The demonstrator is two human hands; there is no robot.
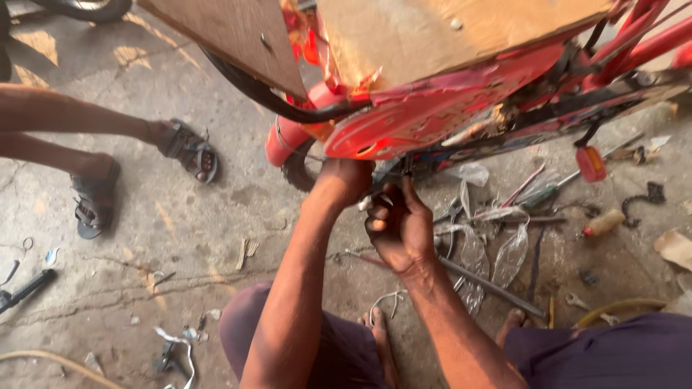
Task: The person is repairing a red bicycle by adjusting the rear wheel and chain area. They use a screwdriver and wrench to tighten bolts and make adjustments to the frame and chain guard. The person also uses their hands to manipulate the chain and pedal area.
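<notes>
Both hands work under the red frame (pixel 432 108): right hand (pixel 400 230) fingers pinch a small metal part (pixel 365 204) (left hand (pixel 346 180) grip hidden); steady support advised.

The red frame (pixel 432 115) is hanging low over both hands, closing off room above them. Tools and clear wrappers (pixel 497 245) are crowding the floor to the right. To the left, bare concrete (pixel 187 238) is lying open until another person's sandalled feet (pixel 189 150).
</notes>
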